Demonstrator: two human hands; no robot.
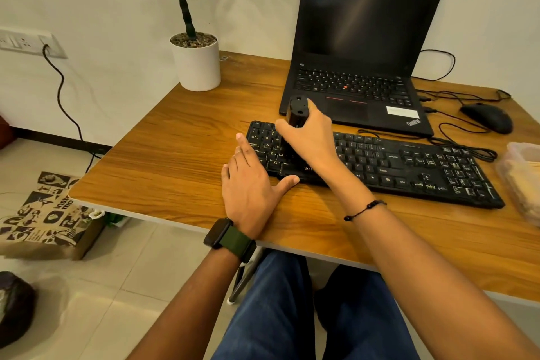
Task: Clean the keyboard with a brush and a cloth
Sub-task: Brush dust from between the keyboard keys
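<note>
Left hand [251, 184] flat, fingers straight, on the counter [181, 140] against the keyboard [409, 164] left end, thumb at its front edge. Right hand [309, 137] grips an upright black brush [297, 111] over the keyboard's left keys. Laptop [362, 52] behind the keyboard, mouse [487, 117] behind its right end.

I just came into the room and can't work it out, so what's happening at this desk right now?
A person seated at a wooden desk is cleaning a black keyboard. The right hand grips a black brush held upright over the keyboard's left end, its lower part hidden behind the hand. The left hand lies flat with straight fingers, steadying the keyboard's left edge. An open laptop with a dark screen sits behind it, a mouse to the right. No cloth is clearly visible.
</note>
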